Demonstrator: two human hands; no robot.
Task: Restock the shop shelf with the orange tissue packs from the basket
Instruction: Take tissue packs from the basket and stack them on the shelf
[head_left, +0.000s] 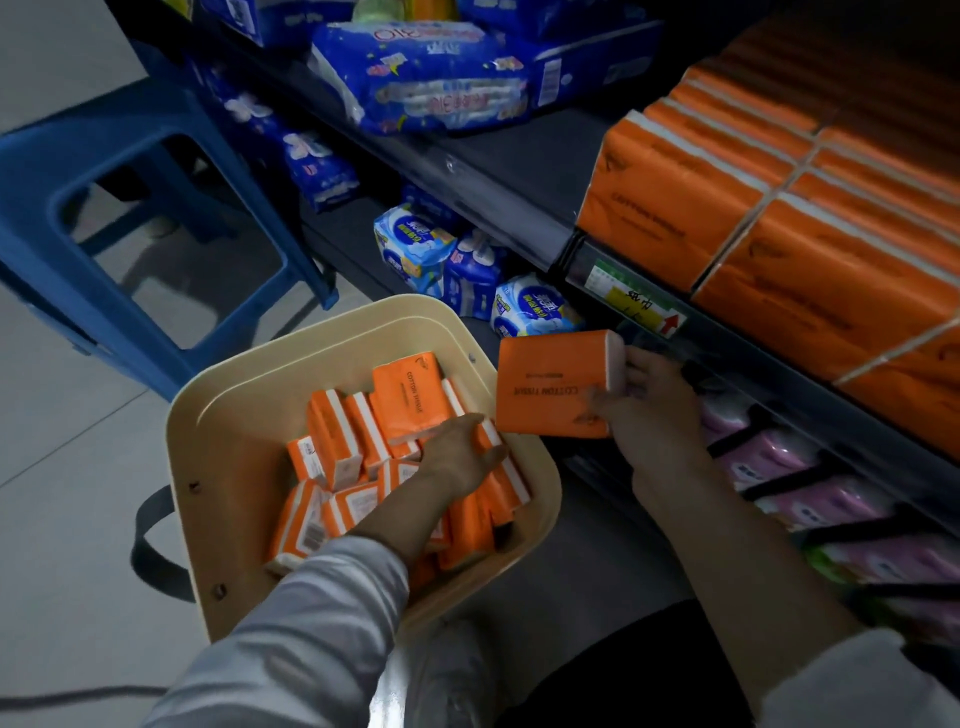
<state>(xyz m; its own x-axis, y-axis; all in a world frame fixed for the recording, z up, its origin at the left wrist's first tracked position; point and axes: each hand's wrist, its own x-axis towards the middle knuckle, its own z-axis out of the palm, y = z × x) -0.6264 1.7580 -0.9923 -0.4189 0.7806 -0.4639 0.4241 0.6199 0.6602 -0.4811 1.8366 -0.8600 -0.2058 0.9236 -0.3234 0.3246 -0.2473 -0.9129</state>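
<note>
Your right hand (649, 408) grips a "COTTON TISSUE" pack (550, 387). Your left hand (460, 454) lies flat on packs (332, 436) in the basket (218, 415).

The left arm, grey-sleeved, reaches forward and down; the left hand (462, 452) lies palm down, fingers fairly straight. The right forearm is bare; the right hand (652, 402) grips an orange tissue pack (545, 384) by its end, thumb on its face.

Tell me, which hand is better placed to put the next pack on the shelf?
The right hand: it holds an orange pack outside the basket, just below the orange rows on the shelf. The left hand is down among the basket's loose packs.
</note>
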